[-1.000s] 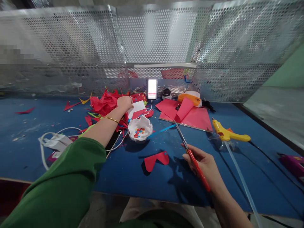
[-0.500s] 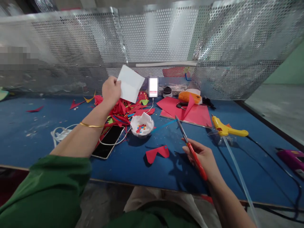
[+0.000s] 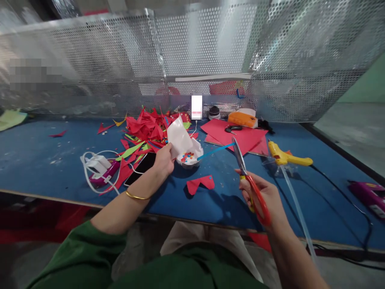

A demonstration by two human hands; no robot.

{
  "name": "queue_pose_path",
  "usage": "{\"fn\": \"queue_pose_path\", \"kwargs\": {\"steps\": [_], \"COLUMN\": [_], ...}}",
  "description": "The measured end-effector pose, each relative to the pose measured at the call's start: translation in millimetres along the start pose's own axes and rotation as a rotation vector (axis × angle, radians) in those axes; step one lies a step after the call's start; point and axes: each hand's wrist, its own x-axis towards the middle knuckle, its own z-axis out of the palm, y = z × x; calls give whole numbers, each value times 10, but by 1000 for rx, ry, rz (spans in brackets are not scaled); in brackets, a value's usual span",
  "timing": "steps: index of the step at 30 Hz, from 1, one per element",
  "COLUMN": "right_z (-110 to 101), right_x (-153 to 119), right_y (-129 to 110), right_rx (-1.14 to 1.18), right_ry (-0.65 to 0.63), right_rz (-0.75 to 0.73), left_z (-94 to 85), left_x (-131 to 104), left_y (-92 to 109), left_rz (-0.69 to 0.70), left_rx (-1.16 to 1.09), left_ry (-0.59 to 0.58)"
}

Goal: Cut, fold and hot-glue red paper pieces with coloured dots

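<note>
My left hand (image 3: 165,160) grips a white paper sheet (image 3: 179,137) by its lower edge, right beside a paper-lined bowl (image 3: 197,162) with small coloured bits in it. In my right hand (image 3: 260,192) are red-handled scissors (image 3: 241,157), their blades pointing up and away from me. A thin blue strip (image 3: 215,151) reaches from the bowl's rim to the scissor tips. On the blue table (image 3: 168,202), between my hands, lies a folded red paper piece (image 3: 200,184).
Red paper scraps (image 3: 148,126) are heaped behind the bowl. A dark phone (image 3: 142,166) and a white charger (image 3: 99,164) lie left. Red sheets (image 3: 219,131) sit at the back, a yellow glue gun (image 3: 287,157) with its cord at right. A perforated metal screen (image 3: 201,44) stands behind.
My left hand has come down and right with the white sheet, from above the scraps to beside the bowl. The scissors have opened slightly and turned. The view has shifted a little.
</note>
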Motion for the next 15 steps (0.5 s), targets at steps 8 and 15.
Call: {"fn": "queue_pose_path", "kwargs": {"steps": [8,15], "right_z": [-120,-201], "right_x": [-52,-32], "right_y": [-31,-64], "right_rx": [24,-44], "right_ry": [76,48], "right_rz": [-56,-65], "left_z": [573,392], "left_x": [-226,-53], "left_y": [-596,-448], "left_rz": [-8,58], "left_rx": [30,282], "left_ry": [-107,-310]}}
